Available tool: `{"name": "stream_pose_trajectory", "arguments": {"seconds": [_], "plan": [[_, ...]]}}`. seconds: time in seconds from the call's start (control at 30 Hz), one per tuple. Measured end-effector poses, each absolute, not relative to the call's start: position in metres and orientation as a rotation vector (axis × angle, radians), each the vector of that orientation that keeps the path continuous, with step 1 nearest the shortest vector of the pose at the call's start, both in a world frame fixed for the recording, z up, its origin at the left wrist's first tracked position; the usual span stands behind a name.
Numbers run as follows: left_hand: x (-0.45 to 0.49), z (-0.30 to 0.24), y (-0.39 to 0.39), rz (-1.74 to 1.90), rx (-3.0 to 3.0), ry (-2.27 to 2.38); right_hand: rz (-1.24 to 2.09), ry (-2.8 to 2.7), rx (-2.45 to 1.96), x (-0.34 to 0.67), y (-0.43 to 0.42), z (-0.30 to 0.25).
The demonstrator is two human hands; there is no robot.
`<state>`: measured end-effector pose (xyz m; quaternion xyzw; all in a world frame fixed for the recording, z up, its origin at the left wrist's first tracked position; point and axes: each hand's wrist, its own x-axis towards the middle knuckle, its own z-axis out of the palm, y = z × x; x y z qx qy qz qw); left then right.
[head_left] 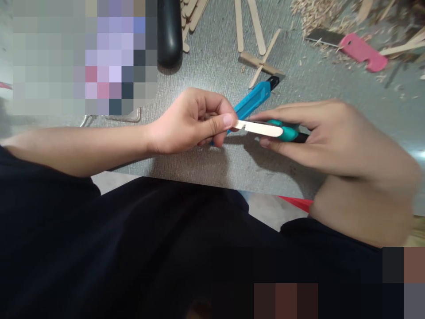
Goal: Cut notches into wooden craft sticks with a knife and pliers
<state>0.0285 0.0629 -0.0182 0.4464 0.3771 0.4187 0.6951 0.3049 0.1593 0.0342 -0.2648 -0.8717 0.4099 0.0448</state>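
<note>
From the person's head, the left hand [197,124], right hand [338,141] and worktop [212,71] are being viewed closely, forward and downward.

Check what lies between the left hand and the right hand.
In the head view, a notched wooden stick spans from the left hand to the green tool in the right hand; the blue cutter shows behind.

Can't make out any text here, tbh. No legible brand, number or sign on the stick [265,129], green tool [290,134], blue knife [253,100] or pink knife [360,51].
</note>
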Motion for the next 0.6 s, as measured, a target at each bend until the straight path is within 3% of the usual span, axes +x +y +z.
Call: {"name": "stream_pose_trajectory", "arguments": {"seconds": [0.33, 0.6], "plan": [[0.029, 0.008, 0.056, 0.896, 1.046, 1.041, 1.401, -2.778, -1.167, 0.299, 0.150, 0.042], [0.026, 0.006, 0.056, 0.847, 1.055, 1.039, 1.098, -2.868, -1.160, 0.298, 0.149, 0.045]]}}
